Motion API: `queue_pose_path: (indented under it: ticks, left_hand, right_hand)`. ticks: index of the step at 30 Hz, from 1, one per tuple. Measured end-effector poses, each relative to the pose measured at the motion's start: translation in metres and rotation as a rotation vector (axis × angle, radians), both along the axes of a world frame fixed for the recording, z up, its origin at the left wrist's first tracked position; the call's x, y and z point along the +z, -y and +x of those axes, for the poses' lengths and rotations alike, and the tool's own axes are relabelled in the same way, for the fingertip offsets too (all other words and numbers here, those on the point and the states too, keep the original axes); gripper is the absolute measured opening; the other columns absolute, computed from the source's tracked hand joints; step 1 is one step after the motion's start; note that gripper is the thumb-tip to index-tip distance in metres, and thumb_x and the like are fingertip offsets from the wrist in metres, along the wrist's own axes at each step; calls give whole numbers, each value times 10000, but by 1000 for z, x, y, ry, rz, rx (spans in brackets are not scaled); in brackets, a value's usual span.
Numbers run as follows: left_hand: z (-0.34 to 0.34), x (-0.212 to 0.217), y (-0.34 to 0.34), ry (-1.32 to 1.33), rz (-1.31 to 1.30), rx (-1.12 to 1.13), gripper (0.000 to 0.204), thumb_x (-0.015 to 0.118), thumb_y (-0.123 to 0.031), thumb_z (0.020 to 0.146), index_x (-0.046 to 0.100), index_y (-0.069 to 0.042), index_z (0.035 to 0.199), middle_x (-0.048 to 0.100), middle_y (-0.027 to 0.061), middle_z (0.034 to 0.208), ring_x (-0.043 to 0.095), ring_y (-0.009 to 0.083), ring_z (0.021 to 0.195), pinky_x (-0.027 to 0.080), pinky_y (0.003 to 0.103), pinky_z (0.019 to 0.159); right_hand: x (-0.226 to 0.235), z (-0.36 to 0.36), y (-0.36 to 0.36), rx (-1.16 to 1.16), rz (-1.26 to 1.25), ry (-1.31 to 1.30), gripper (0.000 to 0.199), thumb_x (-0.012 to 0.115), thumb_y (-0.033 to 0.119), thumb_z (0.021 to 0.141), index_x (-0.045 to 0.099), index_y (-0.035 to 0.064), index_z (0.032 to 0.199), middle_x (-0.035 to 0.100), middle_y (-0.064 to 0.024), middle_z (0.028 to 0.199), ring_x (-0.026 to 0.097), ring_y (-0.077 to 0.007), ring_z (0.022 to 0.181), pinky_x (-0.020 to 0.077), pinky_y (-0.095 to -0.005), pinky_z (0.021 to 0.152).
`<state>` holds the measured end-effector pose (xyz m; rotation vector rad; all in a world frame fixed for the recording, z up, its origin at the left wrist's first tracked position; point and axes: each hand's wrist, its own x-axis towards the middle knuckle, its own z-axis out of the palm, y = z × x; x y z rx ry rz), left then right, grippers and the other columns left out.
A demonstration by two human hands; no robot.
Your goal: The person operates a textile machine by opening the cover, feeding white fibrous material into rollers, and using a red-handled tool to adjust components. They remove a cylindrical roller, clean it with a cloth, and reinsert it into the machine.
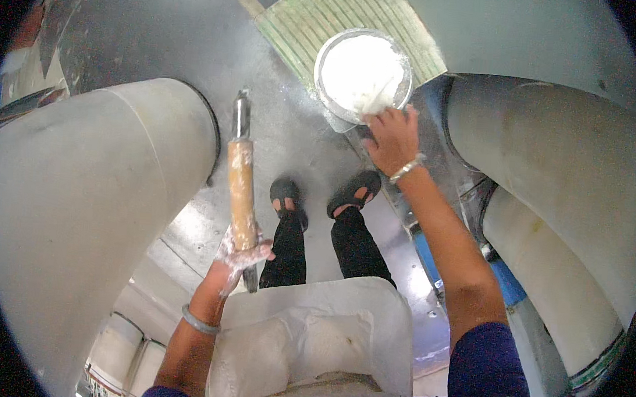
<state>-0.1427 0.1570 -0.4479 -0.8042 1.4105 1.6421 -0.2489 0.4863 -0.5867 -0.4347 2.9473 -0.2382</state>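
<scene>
Gripping the long wooden rolling pin (243, 186) with metal ends, the flour-dusted left hand (238, 258) was closed around its near end. Right hand (391, 139), fingers loosely open and holding nothing, touched the round metal bowl of white flour (363, 74), right of the pin.

Left hand (241, 256), dusted white, closed in a fist-like grip, forearm rising from the lower edge with a bangle at the wrist. Right hand (391, 139) extended forward on a nearly straight arm, fingers spread and pointing away, bracelet at the wrist, blue sleeve at the upper arm.
</scene>
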Motion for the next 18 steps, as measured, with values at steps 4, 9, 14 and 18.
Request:
queue_pose_path:
  ticks: [4,9,14,18]
  left_hand:
    - [29,28,14,-20,-110,9,492,806,-165,684,480,-48,1035,576,53,829,635,236,822,500,436,872]
    - [67,68,40,-28,-83,99,539,795,-93,675,462,-33,1095,566,74,908,624,285,924,514,387,784]
    - [79,94,64,-96,-26,161,554,779,-151,698,455,-14,1126,569,105,902,632,318,888,515,429,774]
    - [52,117,50,-196,63,130,512,762,-146,707,457,-15,1097,570,103,884,626,307,862,511,421,750]
  right_hand:
    - [-24,-11,10,130,77,-102,163,593,164,754,634,134,909,605,-60,849,582,-231,861,454,-373,729]
    - [11,-31,28,171,-22,-140,53,576,132,720,592,134,771,569,-52,750,576,-213,776,461,-361,671]
    - [170,5,20,181,-160,-437,62,571,135,670,576,100,721,523,-52,686,542,-228,700,434,-369,627]
    - [370,50,9,202,-332,-725,166,593,98,637,580,87,802,510,-47,733,520,-231,715,407,-354,678]
